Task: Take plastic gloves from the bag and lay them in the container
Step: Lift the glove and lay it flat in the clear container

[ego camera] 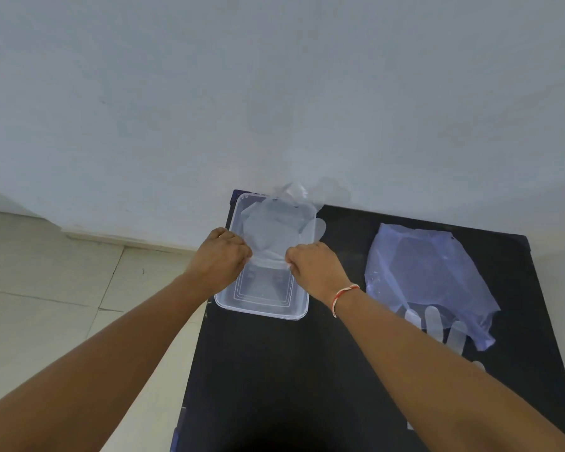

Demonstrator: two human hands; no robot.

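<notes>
A clear rectangular plastic container (261, 305) stands on the left part of a black table. Over it hangs a thin see-through plastic glove (274, 230), held by its cuff edge. My left hand (221, 256) pinches the cuff's left corner and my right hand (313, 265) pinches its right corner. The glove's fingers reach past the container's far rim toward the wall. To the right lies the bluish plastic bag (428, 272), flat on the table, with the fingers of more gloves (433, 321) sticking out of its near opening.
The black table (307, 370) abuts a pale wall (274, 93) at the back. Its left edge drops to a tiled floor (46, 305). A red and white thread band is on my right wrist (343, 296).
</notes>
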